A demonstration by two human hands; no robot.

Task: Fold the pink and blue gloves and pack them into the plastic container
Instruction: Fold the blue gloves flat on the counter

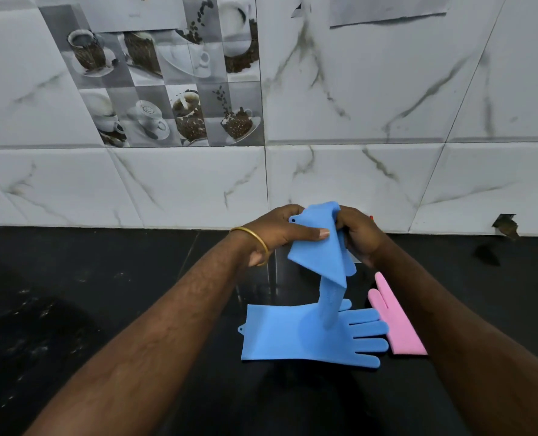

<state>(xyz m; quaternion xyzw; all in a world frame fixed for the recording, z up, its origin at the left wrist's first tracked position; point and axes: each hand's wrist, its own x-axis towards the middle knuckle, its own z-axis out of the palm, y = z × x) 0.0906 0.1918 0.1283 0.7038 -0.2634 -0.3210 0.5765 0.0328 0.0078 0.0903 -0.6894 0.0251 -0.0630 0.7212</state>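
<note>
A blue glove point(319, 253) hangs in the air above the black counter, its cuff held up and its fingers drooping down. My left hand point(280, 231) pinches the cuff's left side with the thumb across it. My right hand point(360, 236) grips the cuff's right edge. A second blue glove point(277, 338) lies flat on the counter below, fingers pointing right. A pink glove point(396, 325) lies to its right, partly hidden under my right forearm. No plastic container is in view.
The black counter point(104, 294) stretches left and right and ends at a white marble-tiled wall point(387, 184) just behind my hands. A small red thing point(371, 217) peeks out behind my right hand.
</note>
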